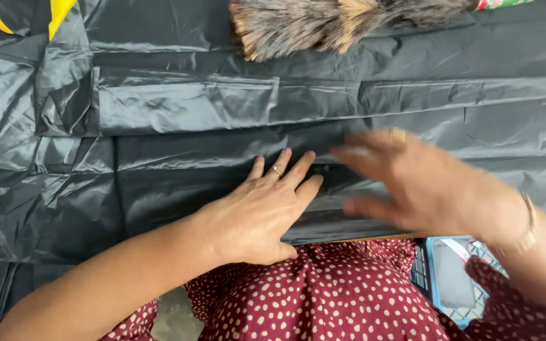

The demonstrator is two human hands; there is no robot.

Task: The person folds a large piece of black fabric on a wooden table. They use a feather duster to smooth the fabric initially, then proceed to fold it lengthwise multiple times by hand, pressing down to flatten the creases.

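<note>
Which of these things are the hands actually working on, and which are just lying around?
In use:
- black plastic sheet, spread flat and creased
- left hand, palm down on the sheet
- right hand, blurred, over the sheet's near edge

Lying about:
- feather duster at the far edge
- yellow strip in the top left corner
- blue basket beside the lap

Glossy black plastic sheet (pixel 222 107) lies creased, apparently folded in layers
</note>
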